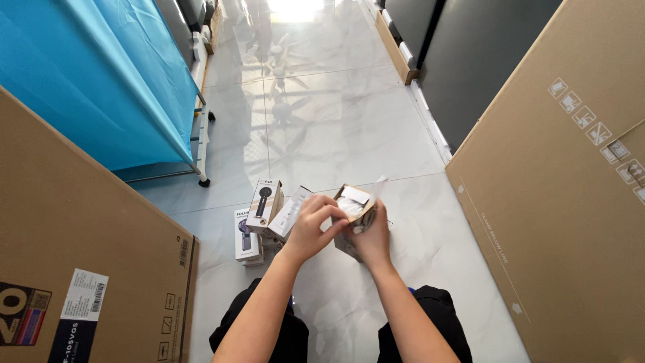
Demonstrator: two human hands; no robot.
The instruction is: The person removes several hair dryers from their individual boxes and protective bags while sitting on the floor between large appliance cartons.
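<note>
Both hands — left hand [310, 227], right hand [371, 236] — grip small open box [355, 203] (flap up).

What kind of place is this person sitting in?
Probably a shop stockroom or warehouse aisle. Tall cardboard cartons stand on both sides of a glossy tiled floor, and small product boxes are stacked beside the open box held in both hands.

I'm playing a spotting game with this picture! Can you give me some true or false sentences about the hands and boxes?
1. Both hands hold a small open box. True.
2. The left hand reaches in at the box's top. True.
3. The floor is green carpet. False: the floor is shiny pale tile.
4. Other small boxes lie right of the hands. False: they lie to the left.
5. A blue cloth hangs on the left. True.
</note>
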